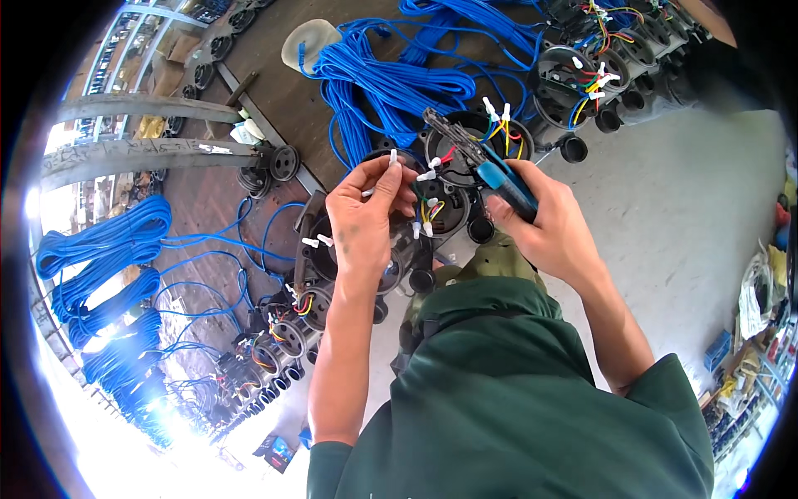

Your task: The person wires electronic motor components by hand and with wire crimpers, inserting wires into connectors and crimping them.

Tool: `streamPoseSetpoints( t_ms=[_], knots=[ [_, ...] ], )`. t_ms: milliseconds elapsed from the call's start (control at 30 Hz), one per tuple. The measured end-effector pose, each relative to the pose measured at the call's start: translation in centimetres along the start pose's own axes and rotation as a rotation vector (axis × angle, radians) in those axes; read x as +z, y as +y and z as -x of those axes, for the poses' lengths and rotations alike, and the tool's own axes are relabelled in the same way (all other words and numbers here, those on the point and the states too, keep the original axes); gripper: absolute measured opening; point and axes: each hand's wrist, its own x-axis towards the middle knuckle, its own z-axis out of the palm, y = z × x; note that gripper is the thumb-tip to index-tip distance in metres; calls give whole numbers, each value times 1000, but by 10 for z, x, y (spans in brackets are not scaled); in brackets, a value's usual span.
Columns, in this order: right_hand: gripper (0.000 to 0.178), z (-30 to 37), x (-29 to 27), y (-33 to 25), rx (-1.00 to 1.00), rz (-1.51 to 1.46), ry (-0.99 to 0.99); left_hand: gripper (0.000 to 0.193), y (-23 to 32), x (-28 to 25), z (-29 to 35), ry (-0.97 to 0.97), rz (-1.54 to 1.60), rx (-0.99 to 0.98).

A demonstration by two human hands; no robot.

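Observation:
Raised over the bench edge, my left hand (pixel 363 212) pinches a small white wire cap (pixel 393 156) between thumb and fingertips. My right hand (pixel 549 218) is closed around blue-handled crimping pliers (pixel 497 173), whose dark metal jaws point up and left. Below and between the hands lie round black housings (pixel 451 208). Red, yellow, green and black wires rise from them, several ending in white caps (pixel 490 108). The jaws pass over one housing (pixel 525 137); whether they touch anything there I cannot tell.
Blue cable coils (pixel 391 79) lie on the brown bench (pixel 274 50), near a pale round container (pixel 309 46). More coils (pixel 108 241) hang over its left side. Housings with wires (pixel 287 337) line the front edge. Grey metal beams (pixel 150 155) cross at left. Shelving stands lower right (pixel 748 399).

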Motion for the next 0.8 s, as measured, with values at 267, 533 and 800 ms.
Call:
streamPoseSetpoints(
  t_ms=[267,533,800],
  knots=[
    [45,8,9,-3,-80,143,79,24,4,6,4,27,-87,-14],
    [51,-2,14,-13,-221,395,125,21,-2,-5,5,-117,-21,22],
    [49,-25,37,-23,-450,644,98,15,-13,-16,6,-201,39,71]
  ],
)
